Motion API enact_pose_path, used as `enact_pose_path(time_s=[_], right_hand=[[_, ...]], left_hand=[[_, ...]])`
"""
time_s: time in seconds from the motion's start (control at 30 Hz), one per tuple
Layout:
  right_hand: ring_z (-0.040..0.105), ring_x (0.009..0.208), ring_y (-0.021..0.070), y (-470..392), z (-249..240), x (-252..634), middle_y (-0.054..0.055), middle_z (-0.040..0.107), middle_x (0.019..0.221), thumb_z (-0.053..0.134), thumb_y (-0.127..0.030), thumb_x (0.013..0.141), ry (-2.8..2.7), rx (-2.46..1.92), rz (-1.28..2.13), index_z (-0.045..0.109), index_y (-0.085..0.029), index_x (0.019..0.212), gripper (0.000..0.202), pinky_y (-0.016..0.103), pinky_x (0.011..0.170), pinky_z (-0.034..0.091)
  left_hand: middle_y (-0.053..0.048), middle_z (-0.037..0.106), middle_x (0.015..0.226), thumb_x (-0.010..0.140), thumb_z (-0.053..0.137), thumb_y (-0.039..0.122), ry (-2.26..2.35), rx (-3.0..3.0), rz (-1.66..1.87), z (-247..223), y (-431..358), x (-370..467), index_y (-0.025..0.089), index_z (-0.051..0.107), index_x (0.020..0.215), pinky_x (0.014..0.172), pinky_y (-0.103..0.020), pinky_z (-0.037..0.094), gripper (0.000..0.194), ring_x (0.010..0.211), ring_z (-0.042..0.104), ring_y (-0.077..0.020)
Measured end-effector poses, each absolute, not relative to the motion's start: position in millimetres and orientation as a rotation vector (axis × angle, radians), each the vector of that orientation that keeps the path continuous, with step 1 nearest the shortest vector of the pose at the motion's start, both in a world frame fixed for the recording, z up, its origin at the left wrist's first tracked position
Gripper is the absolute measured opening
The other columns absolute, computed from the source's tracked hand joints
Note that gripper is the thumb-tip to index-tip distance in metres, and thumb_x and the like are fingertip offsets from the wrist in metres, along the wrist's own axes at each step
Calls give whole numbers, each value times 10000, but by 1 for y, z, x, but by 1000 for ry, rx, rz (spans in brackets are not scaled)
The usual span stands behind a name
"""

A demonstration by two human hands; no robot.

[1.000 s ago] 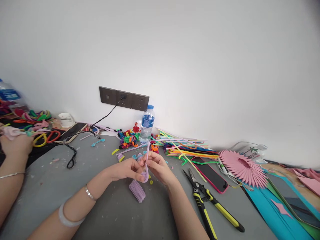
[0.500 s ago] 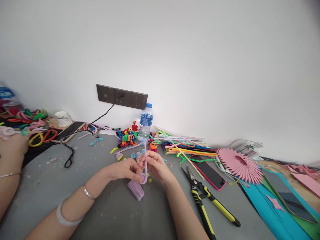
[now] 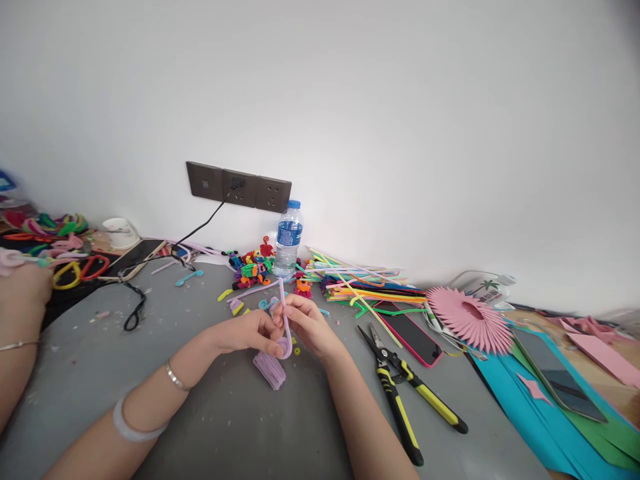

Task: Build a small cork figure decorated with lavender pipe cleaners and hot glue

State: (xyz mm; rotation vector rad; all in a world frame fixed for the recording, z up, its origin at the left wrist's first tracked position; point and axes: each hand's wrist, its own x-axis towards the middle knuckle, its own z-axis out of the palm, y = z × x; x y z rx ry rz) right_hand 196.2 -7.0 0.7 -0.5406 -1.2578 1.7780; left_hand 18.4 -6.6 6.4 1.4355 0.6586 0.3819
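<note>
Between my two hands is a light purple pipe cleaner [image 3: 287, 331], its lower end coiled into a flat spiral and its free end standing upward. My left hand [image 3: 253, 335] pinches the coil between thumb and fingers. Higher up, the fingers of my right hand [image 3: 306, 325] are closed on the straight part. Just below the hands, a bundle of short purple pipe cleaner pieces [image 3: 270, 371] lies on the grey table [image 3: 210, 413]. Small yellow rings [image 3: 296, 350] and a blue curled piece [image 3: 263, 304] lie close by.
Cutting pliers [image 3: 400, 380] lie open at right, beside a pink-cased phone [image 3: 410, 337]. Loose pipe cleaners [image 3: 370, 283], a water bottle [image 3: 289, 243] and colourful figures [image 3: 253, 268] stand along the wall. A pink paper fan [image 3: 470, 319] is farther right. Another person's arm [image 3: 20, 327] reaches in at left.
The view has shifted slightly, so the scene sits a little higher and further left. The upright end of the pipe cleaner tilts more to the left; both hands keep their grip.
</note>
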Motion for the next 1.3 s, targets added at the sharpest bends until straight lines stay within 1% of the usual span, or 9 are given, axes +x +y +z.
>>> enact_pose_path(time_s=[0.17,0.37,0.43,0.63,0.73,0.87,1.03,1.17,1.3], right_hand=[[559,655,133,-7,-1,194,0,630,712,745,-464,793,-1265,-567,1763,685,-201,790,271,249,638,441],[556,643,128,-6,-4,193,2,637,721,734,-453,810,-1243,-562,1780,687,-198,803,260,248,637,440],[557,645,126,-6,-4,193,3,644,728,736,-448,812,-1237,-560,1785,687,-197,810,256,245,632,437],[564,631,117,-5,-6,193,-1,645,718,736,-446,818,-1237,-543,1815,695,-189,832,261,241,645,441],[559,611,115,-5,-6,193,-6,639,699,738,-462,814,-1244,-557,1814,693,-191,828,275,240,632,440],[562,609,110,-6,-6,193,-7,647,704,745,-460,808,-1256,-562,1813,691,-188,824,277,235,634,439],[564,622,112,-5,-6,193,-1,658,720,750,-448,805,-1241,-566,1820,689,-178,819,278,233,629,442],[567,634,115,-5,-8,193,2,657,716,761,-447,793,-1214,-555,1818,692,-177,799,278,231,635,452],[567,622,111,-3,-11,193,3,658,710,780,-446,774,-1188,-549,1825,701,-179,790,279,228,625,454]], left_hand=[[46,460,596,638,838,438,667,1393,427,7,-9,21,156,505,552,608,-260,312,445,610,396,-110],[58,387,597,649,832,450,670,1393,459,6,-10,21,169,428,554,592,-256,286,502,600,341,-100],[60,382,596,652,832,445,658,1377,462,7,-10,22,172,414,553,595,-257,287,509,598,339,-99],[49,448,576,637,844,423,651,1346,455,6,-10,23,158,470,532,590,-256,293,470,590,377,-99],[55,439,560,620,854,412,651,1342,458,4,-9,23,156,485,522,582,-255,290,459,579,363,-95],[51,453,571,640,846,403,634,1362,458,1,-8,22,159,470,535,590,-257,301,460,584,381,-98],[52,423,577,666,837,406,630,1389,465,0,-8,21,162,436,541,596,-257,297,485,592,374,-99],[56,383,586,669,834,414,631,1386,480,1,-11,22,166,428,539,589,-259,271,493,591,336,-96],[56,383,591,673,827,424,626,1385,494,2,-12,25,169,429,534,600,-261,279,492,597,334,-99]])
